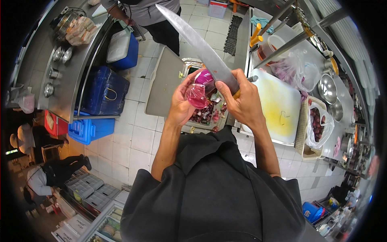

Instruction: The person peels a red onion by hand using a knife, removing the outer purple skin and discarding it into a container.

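Observation:
My left hand is closed round a red onion, a glossy purple bulb. A loose reddish layer of onion skin hangs off its near side. My right hand grips a large knife with a broad, curved blade; its thumb presses on the blade near the handle. The blade points up and to the left, its lower part against or just beside the onion; exact contact I cannot tell. Beneath both hands stands a bin with dark red onion scraps inside. Its grey lid leans out to the left.
On the right counter lies a white, yellow-stained cutting board. Near it are a basket with bagged small red onions, a plastic bag and steel bowls. Blue containers stand left; a person stands ahead.

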